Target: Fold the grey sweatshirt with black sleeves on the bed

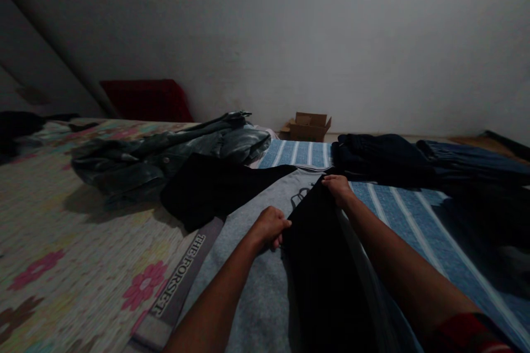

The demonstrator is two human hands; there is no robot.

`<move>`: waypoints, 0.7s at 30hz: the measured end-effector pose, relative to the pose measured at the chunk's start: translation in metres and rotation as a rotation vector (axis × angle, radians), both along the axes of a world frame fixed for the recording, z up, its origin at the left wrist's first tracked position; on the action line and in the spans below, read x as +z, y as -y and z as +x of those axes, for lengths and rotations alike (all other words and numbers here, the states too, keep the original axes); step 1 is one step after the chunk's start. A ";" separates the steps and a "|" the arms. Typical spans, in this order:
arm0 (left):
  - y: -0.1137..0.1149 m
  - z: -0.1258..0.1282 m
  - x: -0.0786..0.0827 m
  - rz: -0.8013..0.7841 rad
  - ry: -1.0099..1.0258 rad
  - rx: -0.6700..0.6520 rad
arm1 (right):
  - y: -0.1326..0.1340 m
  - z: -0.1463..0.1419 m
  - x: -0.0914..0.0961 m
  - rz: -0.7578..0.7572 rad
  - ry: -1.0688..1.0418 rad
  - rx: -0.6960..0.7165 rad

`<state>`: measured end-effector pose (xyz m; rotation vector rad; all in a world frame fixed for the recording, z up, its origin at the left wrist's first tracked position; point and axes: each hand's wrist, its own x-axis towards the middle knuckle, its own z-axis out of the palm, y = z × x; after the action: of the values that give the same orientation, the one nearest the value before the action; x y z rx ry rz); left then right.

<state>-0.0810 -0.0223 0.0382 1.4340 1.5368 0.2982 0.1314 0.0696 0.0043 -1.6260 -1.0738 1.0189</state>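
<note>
A light grey top (252, 276) with black sleeves lies spread in front of me. One black sleeve (232, 182) stretches out to the left. The other black sleeve (323, 276) is folded inward over the grey body. My left hand (271, 227) is closed on the inner edge of this folded sleeve, fingers pinched together. Farther up, by the neckline, my right hand (337, 187) pinches the upper end of the same sleeve. Thin dark printed lines show on the grey chest between the hands.
A crumpled grey-green garment (174, 154) lies at the left on a flowered sheet (103, 265). Folded dark trousers (376, 157) rest on the blue striped cloth (414, 226) at the right. An open cardboard box (308, 128) and a red object (144, 99) stand near the wall.
</note>
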 end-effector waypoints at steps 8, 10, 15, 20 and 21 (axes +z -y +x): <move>-0.003 -0.001 -0.001 0.059 -0.132 -0.035 | 0.018 0.018 0.014 -0.093 -0.018 -0.040; -0.003 -0.001 0.001 0.106 -0.187 -0.036 | 0.022 0.020 0.015 -0.092 -0.030 -0.038; 0.003 0.009 0.021 0.435 -0.503 -0.114 | 0.027 0.017 0.014 -0.033 -0.010 -0.033; 0.002 0.038 0.054 0.553 -0.607 -0.395 | 0.037 0.016 0.013 0.112 0.109 -0.039; -0.001 0.044 0.058 0.544 -0.593 -0.450 | 0.042 0.017 0.013 0.142 0.138 -0.039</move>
<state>-0.0371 -0.0215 0.0964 2.4103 1.5870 0.0036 0.1479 0.0280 0.0170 -1.6133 -1.1736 0.7960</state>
